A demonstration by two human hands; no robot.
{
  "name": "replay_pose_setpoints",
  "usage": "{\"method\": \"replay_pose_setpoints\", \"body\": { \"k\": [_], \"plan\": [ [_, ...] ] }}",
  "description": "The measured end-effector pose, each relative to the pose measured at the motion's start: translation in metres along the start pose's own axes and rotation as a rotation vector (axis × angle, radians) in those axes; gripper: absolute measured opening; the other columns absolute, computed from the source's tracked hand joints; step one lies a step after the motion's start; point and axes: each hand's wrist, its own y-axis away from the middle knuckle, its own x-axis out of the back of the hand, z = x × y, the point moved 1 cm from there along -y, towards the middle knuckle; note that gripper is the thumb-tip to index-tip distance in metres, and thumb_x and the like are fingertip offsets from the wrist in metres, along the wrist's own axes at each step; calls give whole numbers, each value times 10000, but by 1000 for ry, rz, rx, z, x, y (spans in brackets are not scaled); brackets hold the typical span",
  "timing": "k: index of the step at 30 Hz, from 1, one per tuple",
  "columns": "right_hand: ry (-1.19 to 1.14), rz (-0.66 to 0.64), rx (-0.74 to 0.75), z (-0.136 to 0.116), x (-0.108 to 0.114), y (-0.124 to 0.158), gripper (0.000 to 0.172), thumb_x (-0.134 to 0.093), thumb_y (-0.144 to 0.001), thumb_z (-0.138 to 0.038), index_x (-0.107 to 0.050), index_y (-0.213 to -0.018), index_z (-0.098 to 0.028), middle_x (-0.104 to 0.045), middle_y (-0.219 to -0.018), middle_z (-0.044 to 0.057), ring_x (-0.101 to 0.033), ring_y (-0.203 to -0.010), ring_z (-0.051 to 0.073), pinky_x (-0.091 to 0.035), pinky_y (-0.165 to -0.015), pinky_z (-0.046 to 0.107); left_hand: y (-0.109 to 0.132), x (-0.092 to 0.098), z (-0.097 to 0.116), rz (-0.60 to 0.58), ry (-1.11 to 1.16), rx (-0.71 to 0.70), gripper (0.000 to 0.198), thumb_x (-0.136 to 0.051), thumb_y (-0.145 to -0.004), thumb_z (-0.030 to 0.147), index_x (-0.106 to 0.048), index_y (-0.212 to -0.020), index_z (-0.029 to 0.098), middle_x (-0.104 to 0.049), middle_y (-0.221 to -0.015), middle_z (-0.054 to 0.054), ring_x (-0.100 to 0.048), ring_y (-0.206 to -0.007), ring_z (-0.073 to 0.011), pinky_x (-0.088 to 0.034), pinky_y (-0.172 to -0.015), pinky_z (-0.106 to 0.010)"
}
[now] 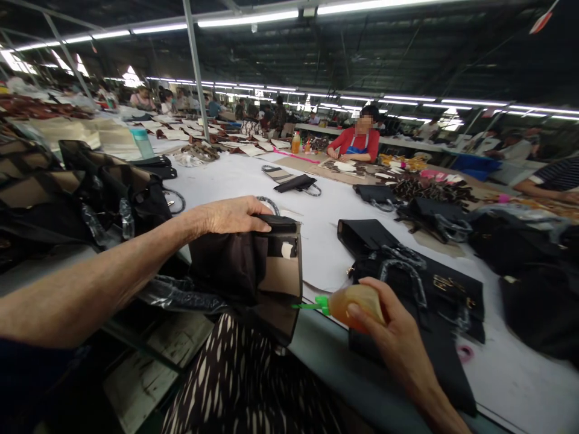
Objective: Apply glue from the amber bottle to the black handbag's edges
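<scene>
My left hand [237, 216] grips the top edge of a black handbag [226, 262], thumb over the rim. The bag is tilted at the table's front edge, above my lap, and its brown-and-tan inner side [283, 274] faces right. In my right hand [393, 325] is a squeeze bottle [355, 306] of amber liquid, fingers wrapped round it. Its green nozzle [312, 304] points left, with the tip at the bag's right edge; whether it touches cannot be made out. Part of the bag's lower body is hidden in shadow.
Black handbags [416, 277] with plastic-wrapped handles lie close on the right. More bags [113, 187] are piled on the left. A small black bag piece [294, 181] lies mid-table [230, 175]. Across the table sits a person in red [357, 144]. A metal post [196, 72] stands behind.
</scene>
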Motion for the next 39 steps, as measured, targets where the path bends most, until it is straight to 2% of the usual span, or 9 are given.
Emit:
{"method": "replay_pose_setpoints", "body": {
  "k": [5, 8, 11, 15, 18, 20, 24, 30, 39],
  "plan": [
    [-159, 62, -13, 3, -6, -44, 471, -594, -739, -504, -520, -1083, -191, -619, -901, 38, -566, -822, 239, -454, -727, 330, -14, 25, 29, 183, -370, -131, 246, -441, -803, 275, -641, -846, 140, -613, -711, 25, -533, -676, -114, -391, -638, -193],
    [-170, 91, -2, 9, -12, -66, 473, -598, -732, -505, -522, -1073, -186, -615, -897, 47, -560, -817, 245, -451, -713, 344, -27, 29, 33, 252, -608, -162, 221, -429, -822, 231, -633, -876, 165, -627, -742, 13, -544, -686, -117, -390, -650, -194],
    [-174, 101, -1, 18, -19, -80, 476, -606, -727, -507, -522, -1073, -191, -611, -890, 47, -556, -808, 246, -450, -700, 353, -41, 18, 23, 292, -797, -154, 211, -414, -844, 226, -614, -903, 193, -645, -811, -17, -577, -737, -147, -404, -662, -219],
    [-184, 104, -13, 30, -32, -89, 497, -596, -731, -522, -510, -1091, -191, -605, -909, 53, -563, -792, 242, -463, -663, 349, -51, -12, 1, 303, -950, -90, 205, -391, -858, 221, -581, -930, 193, -629, -884, -62, -597, -793, -194, -426, -638, -260],
    [-167, 120, -10, 36, -41, -94, 502, -591, -736, -520, -505, -1107, -194, -601, -916, 50, -568, -798, 241, -460, -701, 360, -53, -31, -13, 324, -951, -86, 178, -424, -851, 229, -562, -959, 195, -607, -918, -71, -589, -839, -204, -439, -665, -269],
    [-140, 141, -2, 37, -46, -97, 511, -589, -735, -521, -505, -1120, -197, -596, -930, 50, -563, -825, 243, -448, -748, 370, -54, -37, -20, 299, -914, -98, 166, -446, -850, 255, -559, -961, 201, -601, -926, -63, -586, -858, -204, -441, -678, -269],
    [-65, 177, 15, 37, -54, -105, 547, -576, -734, -525, -499, -1154, -182, -583, -978, 60, -545, -872, 252, -416, -813, 389, -56, -36, -28, 213, -813, -104, 156, -455, -846, 262, -566, -936, 200, -605, -900, -52, -595, -825, -204, -433, -666, -269],
    [17, 152, 52, 40, -67, -111, 555, -540, -751, -520, -497, -1165, -154, -571, -1007, 73, -533, -890, 252, -397, -835, 384, -58, -33, -30, 138, -697, -85, 134, -476, -818, 247, -588, -868, 192, -628, -853, -50, -595, -781, -195, -413, -657, -254],
    [78, 152, 39, 43, -75, -112, 565, -510, -755, -532, -492, -1175, -154, -544, -1080, 100, -513, -935, 269, -380, -855, 390, -60, -39, -41, 179, -719, -59, 193, -443, -848, 291, -600, -910, 198, -644, -878, -62, -599, -825, -211, -411, -690, -270]
  ]
}}
